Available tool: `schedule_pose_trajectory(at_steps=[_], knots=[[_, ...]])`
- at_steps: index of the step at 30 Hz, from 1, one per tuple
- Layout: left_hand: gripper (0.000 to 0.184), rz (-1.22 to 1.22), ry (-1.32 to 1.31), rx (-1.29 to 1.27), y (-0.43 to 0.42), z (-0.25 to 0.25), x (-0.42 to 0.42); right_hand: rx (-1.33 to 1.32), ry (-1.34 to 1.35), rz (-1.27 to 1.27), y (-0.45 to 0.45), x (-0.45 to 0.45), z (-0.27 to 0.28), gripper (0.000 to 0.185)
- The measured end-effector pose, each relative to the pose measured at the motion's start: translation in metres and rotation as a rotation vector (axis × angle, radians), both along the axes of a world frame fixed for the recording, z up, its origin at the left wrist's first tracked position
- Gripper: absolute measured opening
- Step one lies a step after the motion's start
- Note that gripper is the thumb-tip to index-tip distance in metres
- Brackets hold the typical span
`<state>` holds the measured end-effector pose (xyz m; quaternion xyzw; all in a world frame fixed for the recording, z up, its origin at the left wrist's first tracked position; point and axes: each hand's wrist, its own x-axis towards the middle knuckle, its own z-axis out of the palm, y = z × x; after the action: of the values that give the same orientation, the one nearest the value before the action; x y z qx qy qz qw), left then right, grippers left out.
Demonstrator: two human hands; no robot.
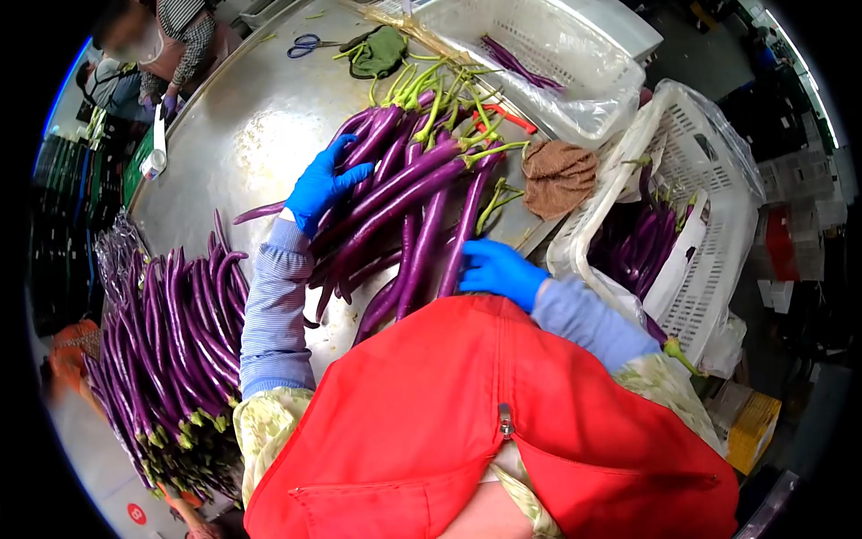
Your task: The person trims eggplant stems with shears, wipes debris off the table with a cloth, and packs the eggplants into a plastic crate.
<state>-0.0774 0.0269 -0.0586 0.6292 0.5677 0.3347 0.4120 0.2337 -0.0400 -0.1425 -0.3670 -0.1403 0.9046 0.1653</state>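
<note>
A pile of long purple eggplants [431,184] with green stems lies on the metal table in front of me. My left hand [325,187], in a blue glove, rests against the pile's left side, thumb and fingers apart. At the lower right of the pile, my right hand [503,272], also blue-gloved, has its fingers stretched toward a single eggplant [464,229]. Those fingertips seem to touch it, without wrapping round it. Neither hand visibly grips an eggplant.
More eggplants [171,332] are stacked at the left. White crates [709,260] with plastic liners stand at the right, one holding eggplants. A brown cloth [558,178], blue scissors [310,45] and a green cloth [379,52] lie on the metal table [211,153]. A person [184,45] stands across it.
</note>
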Motion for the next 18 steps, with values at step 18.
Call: schedule_pose_trajectory(at_steps=[18], knots=[[0.099, -0.02, 0.78, 0.416, -0.068, 0.02, 0.092, 0.307, -0.325, -0.394, -0.001, -0.06, -0.022, 0.036]])
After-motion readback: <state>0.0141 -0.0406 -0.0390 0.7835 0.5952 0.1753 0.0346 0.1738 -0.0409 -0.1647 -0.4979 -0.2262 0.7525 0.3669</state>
